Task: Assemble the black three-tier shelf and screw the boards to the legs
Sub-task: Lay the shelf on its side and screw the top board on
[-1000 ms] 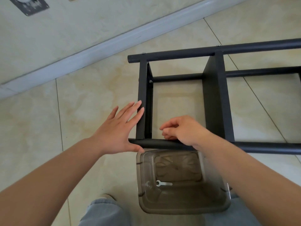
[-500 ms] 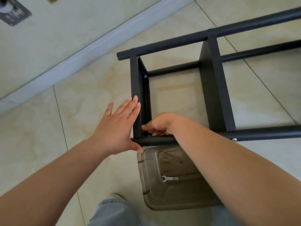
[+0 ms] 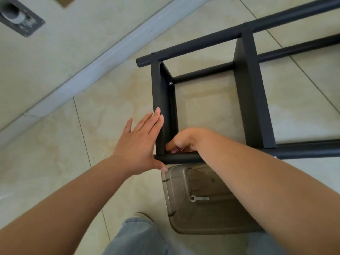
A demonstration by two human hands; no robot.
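**Hands at the end board of the black shelf**

Shiny tan floor tiles (image 3: 114, 111) hold the black shelf (image 3: 252, 92), lying on its side near the wall. Flat against the shelf's end board (image 3: 160, 92), the left hand (image 3: 137, 142) presses with straight fingers. Just inside that board, the right hand (image 3: 184, 139) curls its fingers at the corner; what they pinch is hidden. Below the shelf sits a clear bin (image 3: 176, 196) with a small wrench (image 3: 199, 198) inside.

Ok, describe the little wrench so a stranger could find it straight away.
Start at the black shelf frame lying on its side on the tiled floor. Just below its near leg sits a smoky translucent plastic bin, partly under the right forearm. The wrench lies flat on the bin's bottom: small, flat, silver, the only metal tool visible inside.
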